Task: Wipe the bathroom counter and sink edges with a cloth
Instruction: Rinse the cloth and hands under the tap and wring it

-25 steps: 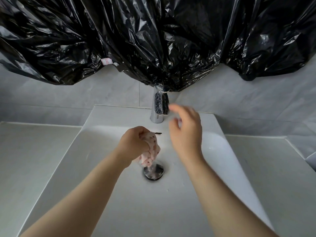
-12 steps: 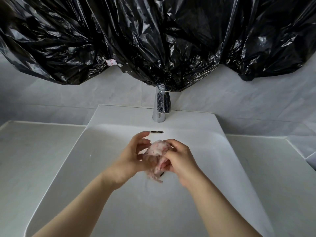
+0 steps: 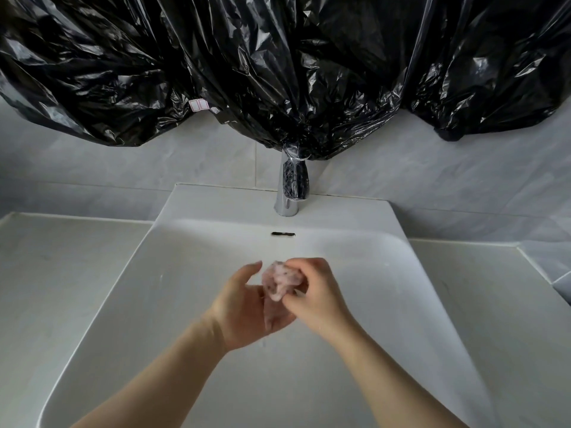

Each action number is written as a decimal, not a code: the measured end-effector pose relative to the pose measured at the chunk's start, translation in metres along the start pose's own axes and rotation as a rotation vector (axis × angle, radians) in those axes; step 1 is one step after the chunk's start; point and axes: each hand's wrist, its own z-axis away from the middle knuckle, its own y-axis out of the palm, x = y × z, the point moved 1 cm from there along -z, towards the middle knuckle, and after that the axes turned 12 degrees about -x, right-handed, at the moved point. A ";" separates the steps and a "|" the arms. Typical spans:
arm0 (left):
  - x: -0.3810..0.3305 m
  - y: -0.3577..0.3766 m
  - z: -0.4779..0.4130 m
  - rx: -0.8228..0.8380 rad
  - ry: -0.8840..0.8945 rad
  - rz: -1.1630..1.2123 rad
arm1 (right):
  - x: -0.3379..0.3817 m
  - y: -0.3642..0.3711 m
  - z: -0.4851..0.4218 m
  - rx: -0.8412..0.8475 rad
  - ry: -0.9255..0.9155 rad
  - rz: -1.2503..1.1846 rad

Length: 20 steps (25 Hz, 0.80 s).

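- Where a second ago our right hand [image 3: 312, 291] reached toward the tap [image 3: 292, 188] while the left squeezed the cloth [image 3: 279, 281] alone, we now have both hands on it over the middle of the sink [image 3: 386, 273].
- Our left hand [image 3: 247, 307] is half open, palm cupped under the trailing end of the cloth; our right hand is curled shut round the bunched top.
- A few drops seem to fall below the hands, so we judge that we are wringing the cloth out and that wiping has not begun.
- The surface [image 3: 61, 273] on either side and the sink edges look untouched by the cloth.
- On the black plastic sheet [image 3: 278, 72] above sits a small white sticker [image 3: 197, 105] with red outlines; we can read no writing on it, and we see no brand on the tap.
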 end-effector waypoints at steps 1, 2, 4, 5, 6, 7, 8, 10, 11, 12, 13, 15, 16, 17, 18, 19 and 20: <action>-0.004 0.000 0.001 0.026 0.020 -0.004 | -0.002 0.003 0.006 0.112 -0.065 0.041; -0.009 -0.001 0.000 0.030 0.049 -0.048 | -0.003 0.002 0.009 0.182 -0.062 0.047; -0.019 -0.004 0.002 -0.014 0.076 -0.167 | -0.006 -0.006 0.009 0.113 -0.042 0.019; -0.025 -0.007 0.004 -0.023 0.059 -0.241 | -0.009 -0.010 0.007 0.028 -0.112 0.069; -0.029 -0.007 0.006 -0.017 0.028 -0.341 | -0.009 -0.011 0.004 -0.014 -0.263 0.196; -0.031 -0.005 0.008 -0.008 0.008 -0.477 | -0.010 -0.008 0.002 0.024 -0.469 0.370; -0.030 -0.001 0.010 0.012 -0.008 -0.638 | -0.013 -0.001 0.002 0.106 -0.642 0.536; -0.023 0.011 0.008 0.003 -0.003 -0.958 | -0.018 0.012 0.000 0.176 -0.702 0.665; -0.019 0.018 0.003 -0.045 0.014 -1.127 | -0.017 0.016 -0.002 0.187 -0.643 0.683; -0.015 0.020 -0.006 -0.110 0.060 -1.331 | -0.014 0.019 -0.004 0.180 -0.591 0.751; -0.012 0.023 -0.014 -0.178 0.136 -1.617 | -0.010 0.021 -0.007 0.154 -0.538 0.827; -0.006 0.027 -0.022 -0.276 0.393 -2.148 | -0.004 0.023 -0.012 0.208 -0.434 0.944; -0.002 0.027 -0.026 -0.349 0.487 -2.238 | -0.006 0.023 -0.012 0.292 -0.339 0.956; -0.001 0.026 -0.030 -0.436 0.515 -2.268 | -0.007 0.022 -0.012 0.336 -0.252 0.937; 0.000 0.025 -0.032 -0.492 0.545 -2.266 | -0.010 0.022 -0.013 0.346 -0.195 0.915; -0.002 0.025 -0.033 -0.503 0.607 -2.286 | -0.011 0.022 -0.014 0.334 -0.153 0.882; -0.005 0.024 -0.034 -0.472 0.678 -2.337 | -0.012 0.021 -0.015 0.340 -0.096 0.845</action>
